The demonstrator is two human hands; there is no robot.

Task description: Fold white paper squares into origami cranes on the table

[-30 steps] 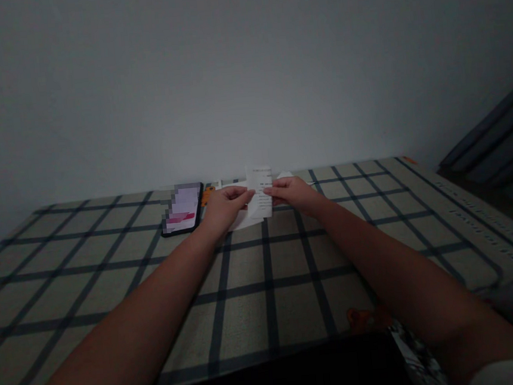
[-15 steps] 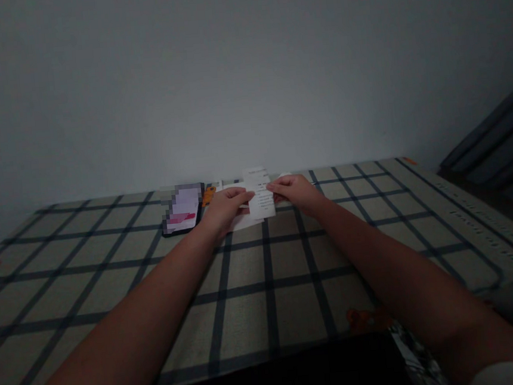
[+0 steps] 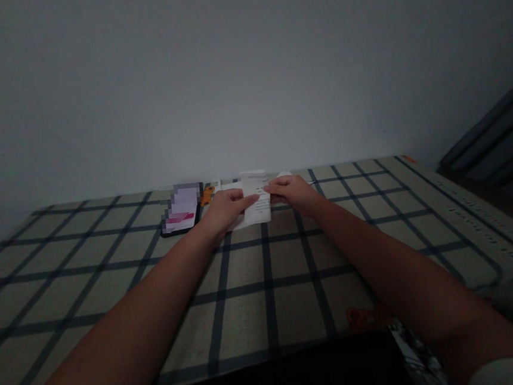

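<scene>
A narrow white paper slip point(image 3: 256, 207) with dark printed lines is held upright between my two hands, near the table's far side. On its left edge, my left hand point(image 3: 227, 208) pinches it, the thumb lying across the printed face. My right hand point(image 3: 296, 192) grips the right edge between thumb and fingers. Beneath and behind my left hand, more white paper point(image 3: 239, 223) shows in part. Something white point(image 3: 284, 174) peeks out behind my right hand; I cannot make out what it is.
A phone point(image 3: 181, 210) with a lit, blurred screen lies left of my hands. The checked tablecloth point(image 3: 245, 265) reaches back to a plain grey wall point(image 3: 246, 73). Dark folded fabric point(image 3: 498, 135) stands at the right. A black surface point(image 3: 290, 375) is at the bottom, near my body.
The paper slip has shifted slightly left, and its top edge now looks bent over. My left thumb reaches further across its face. My right hand has barely moved.
</scene>
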